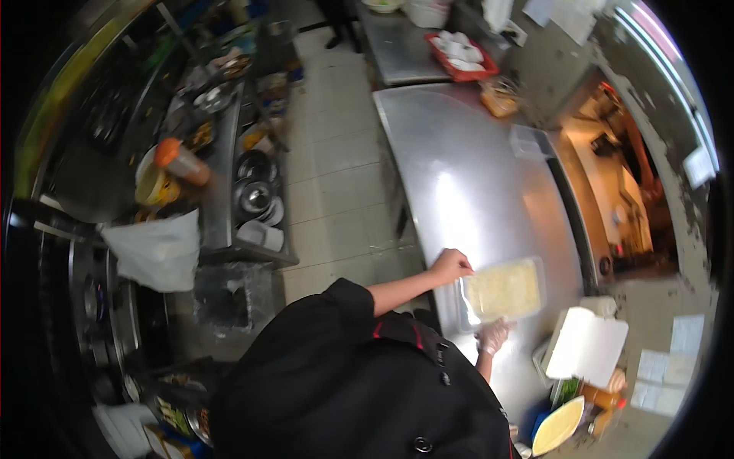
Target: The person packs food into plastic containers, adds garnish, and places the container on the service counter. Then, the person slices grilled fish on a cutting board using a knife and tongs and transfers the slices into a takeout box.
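Observation:
A clear rectangular container (503,292) with pale, grated-looking contents lies on the metal table (459,176). My left hand (451,267), bare, has its fingers pinched at the container's upper left corner. At the lower edge is my right hand (494,335), in a thin clear glove, touching or very near the rim; its finger posture is too blurred to make out.
An open white box (587,346), a yellow oval dish (559,425) and bottles crowd the lower right. A red basket (462,56) and a small clear container (531,143) are farther up. Left stands a shelf with metal bowls (254,197). Another person's legs (336,23) show at the top.

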A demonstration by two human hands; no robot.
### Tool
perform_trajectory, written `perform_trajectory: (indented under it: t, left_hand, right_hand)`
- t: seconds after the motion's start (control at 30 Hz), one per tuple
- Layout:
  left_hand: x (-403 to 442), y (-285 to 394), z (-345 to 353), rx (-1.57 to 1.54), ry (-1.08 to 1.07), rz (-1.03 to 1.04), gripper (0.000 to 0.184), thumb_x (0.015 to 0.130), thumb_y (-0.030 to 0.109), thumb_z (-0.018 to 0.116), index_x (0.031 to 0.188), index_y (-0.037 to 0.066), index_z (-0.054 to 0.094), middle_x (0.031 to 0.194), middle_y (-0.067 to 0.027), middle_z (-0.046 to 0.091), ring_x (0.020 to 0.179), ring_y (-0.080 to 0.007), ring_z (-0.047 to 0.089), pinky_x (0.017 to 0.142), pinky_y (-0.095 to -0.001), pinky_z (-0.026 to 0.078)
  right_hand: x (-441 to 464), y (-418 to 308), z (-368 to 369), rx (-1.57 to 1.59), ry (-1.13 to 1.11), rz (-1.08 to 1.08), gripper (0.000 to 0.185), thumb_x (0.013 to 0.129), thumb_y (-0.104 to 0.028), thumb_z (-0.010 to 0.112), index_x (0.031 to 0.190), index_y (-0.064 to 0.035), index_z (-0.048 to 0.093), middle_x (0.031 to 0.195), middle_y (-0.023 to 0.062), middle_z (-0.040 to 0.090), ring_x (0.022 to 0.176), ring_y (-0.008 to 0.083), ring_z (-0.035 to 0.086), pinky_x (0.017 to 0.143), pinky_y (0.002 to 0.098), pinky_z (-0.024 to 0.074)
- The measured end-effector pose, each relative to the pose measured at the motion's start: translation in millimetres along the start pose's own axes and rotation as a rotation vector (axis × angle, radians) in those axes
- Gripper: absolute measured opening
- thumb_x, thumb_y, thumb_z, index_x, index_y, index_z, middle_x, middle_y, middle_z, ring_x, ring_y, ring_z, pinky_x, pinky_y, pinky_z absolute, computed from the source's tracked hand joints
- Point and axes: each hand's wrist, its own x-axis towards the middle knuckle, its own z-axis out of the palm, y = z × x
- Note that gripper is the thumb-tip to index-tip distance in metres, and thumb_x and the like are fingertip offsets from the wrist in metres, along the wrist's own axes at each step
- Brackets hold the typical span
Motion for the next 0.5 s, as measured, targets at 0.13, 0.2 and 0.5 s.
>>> perform_trajectory:
  t: [0.13,0.2,0.5]
  left_hand:
    - [2.5,8.4,6.3,0.063,-0.004,0.020,0.013,0.075,0.013,0.069,0.082,0.002,0.068,0.078,-0.0140,0.066,0.067,-0.0214,0.065,0.064,-0.0302,0.052]
    - [6.6,8.7,10.6,0.096,-0.016,0.078,0.013,0.077,0.012,0.067,0.085,0.003,0.068,0.078,-0.0141,0.064,0.067,-0.0239,0.063,0.064,-0.0323,0.050]
    - [36.6,1.9,24.9,0.271,-0.095,0.145,0.008,0.082,0.009,0.059,0.084,0.001,0.061,0.080,-0.0169,0.061,0.073,-0.0321,0.060,0.067,-0.0385,0.048]
  right_hand:
    - [19.7,32.3,47.2,0.040,0.483,-0.159,0.057,0.094,-0.024,0.037,0.138,0.0053,0.014,0.086,0.0272,0.062,0.084,0.0377,0.061,0.076,0.0443,0.0474]
    - [11.4,-5.3,23.5,0.199,0.453,-0.008,0.056,0.094,-0.023,0.038,0.138,0.0043,0.016,0.088,0.0282,0.062,0.083,0.0384,0.061,0.072,0.0439,0.0478]
    - [19.6,-16.5,26.7,0.080,0.444,0.026,0.062,0.091,-0.020,0.042,0.138,0.0048,0.011,0.078,0.0200,0.062,0.069,0.0327,0.061,0.062,0.0384,0.0493]
